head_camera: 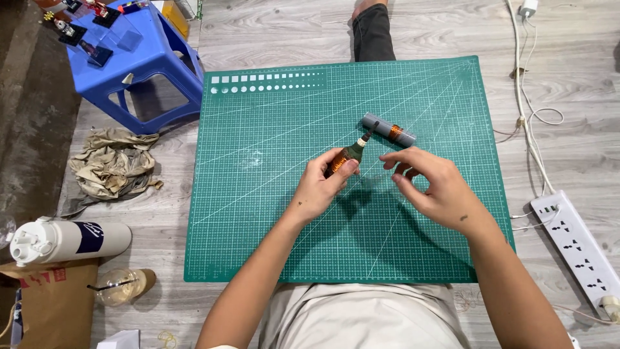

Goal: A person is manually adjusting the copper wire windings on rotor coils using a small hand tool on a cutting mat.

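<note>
My left hand (pixel 321 185) grips a small dark cylinder wound with copper wire (pixel 346 157), tilted up to the right over the green cutting mat (pixel 258 213). Its thin tip points at a grey tube with a copper wire band (pixel 388 130) that lies on the mat just beyond. My right hand (pixel 431 186) hovers to the right of the held piece with thumb and fingers pinched close together; whether a thin wire runs between them I cannot tell.
A blue plastic stool (pixel 139 61) with small items stands at the back left, beside a crumpled cloth (pixel 113 163). A white bottle (pixel 61 240) and a cup (pixel 119 286) lie at the left. A power strip (pixel 578 249) and cables lie at the right. A person's foot (pixel 372 29) rests beyond the mat.
</note>
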